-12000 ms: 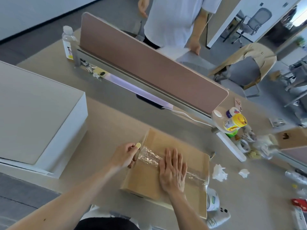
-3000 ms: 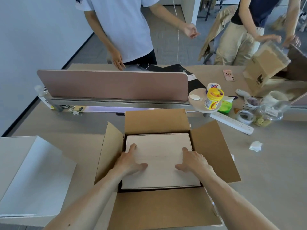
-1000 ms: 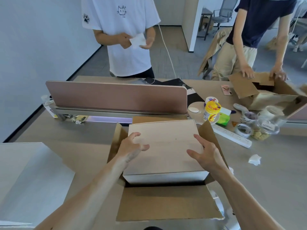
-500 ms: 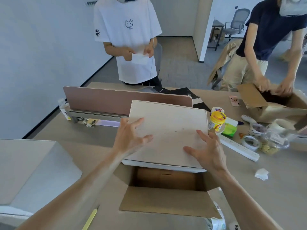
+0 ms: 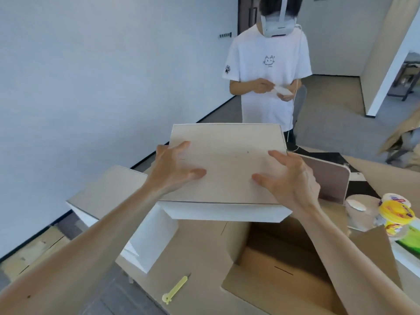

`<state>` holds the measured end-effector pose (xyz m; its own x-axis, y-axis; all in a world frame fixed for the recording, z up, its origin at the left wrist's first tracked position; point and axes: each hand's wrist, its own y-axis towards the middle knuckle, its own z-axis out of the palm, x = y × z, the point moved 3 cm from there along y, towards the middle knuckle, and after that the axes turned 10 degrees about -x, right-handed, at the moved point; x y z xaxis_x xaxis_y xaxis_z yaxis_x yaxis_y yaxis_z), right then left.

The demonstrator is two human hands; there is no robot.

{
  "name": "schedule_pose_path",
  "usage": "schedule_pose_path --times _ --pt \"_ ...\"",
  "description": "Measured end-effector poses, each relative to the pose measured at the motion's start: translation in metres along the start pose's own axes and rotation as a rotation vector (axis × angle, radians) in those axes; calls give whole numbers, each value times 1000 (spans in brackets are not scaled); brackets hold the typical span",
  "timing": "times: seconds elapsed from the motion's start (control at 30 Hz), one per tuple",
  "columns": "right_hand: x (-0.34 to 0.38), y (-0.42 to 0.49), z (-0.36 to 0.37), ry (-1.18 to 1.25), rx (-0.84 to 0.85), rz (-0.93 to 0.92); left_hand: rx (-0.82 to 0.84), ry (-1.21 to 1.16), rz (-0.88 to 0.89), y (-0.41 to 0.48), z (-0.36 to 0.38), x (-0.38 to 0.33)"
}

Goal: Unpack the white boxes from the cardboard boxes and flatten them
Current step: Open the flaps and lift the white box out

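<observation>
Head view: left hand (image 5: pixel 175 170) and right hand (image 5: pixel 289 179) clasp the white box (image 5: pixel 227 139) by its sides, thumbs splayed on top, above the open cardboard box (image 5: pixel 284 267). Held only by side pressure, it may slip and drop.

A plain pale wall (image 5: pixel 91 76), evenly lit, fills the left side. A dark skirting strip (image 5: pixel 216 110) runs along its foot, where it meets the grey carpeted floor (image 5: pixel 329 119). A dark doorway (image 5: pixel 246 14) stands at the far end. On the right rises a white pillar (image 5: pixel 391 64), with dark table legs (image 5: pixel 406 89) beyond it. Near, a beige tabletop (image 5: pixel 156 285) carries a pink divider panel (image 5: pixel 327 178). On the far side stands a person in a white T-shirt (image 5: pixel 268 71), with a grey chair (image 5: pixel 300 98) behind them.
</observation>
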<state>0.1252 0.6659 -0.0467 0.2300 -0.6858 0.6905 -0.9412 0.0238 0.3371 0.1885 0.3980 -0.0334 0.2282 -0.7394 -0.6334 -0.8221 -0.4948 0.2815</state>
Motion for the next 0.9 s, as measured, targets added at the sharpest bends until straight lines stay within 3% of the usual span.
schedule_pose_path --times 0.17,0.37,0.63,0.9 --pt "66 -5 42 103 82 -55 -87 84 -45 21 -67 51" --pt "136 -32 118 179 167 -33 -66 107 -130 47 -129 135" --pt "201 -69 215 155 247 -5 87 111 -201 84 -169 246" --pt "217 -74 251 179 186 32 181 74 -137 131 -173 304"
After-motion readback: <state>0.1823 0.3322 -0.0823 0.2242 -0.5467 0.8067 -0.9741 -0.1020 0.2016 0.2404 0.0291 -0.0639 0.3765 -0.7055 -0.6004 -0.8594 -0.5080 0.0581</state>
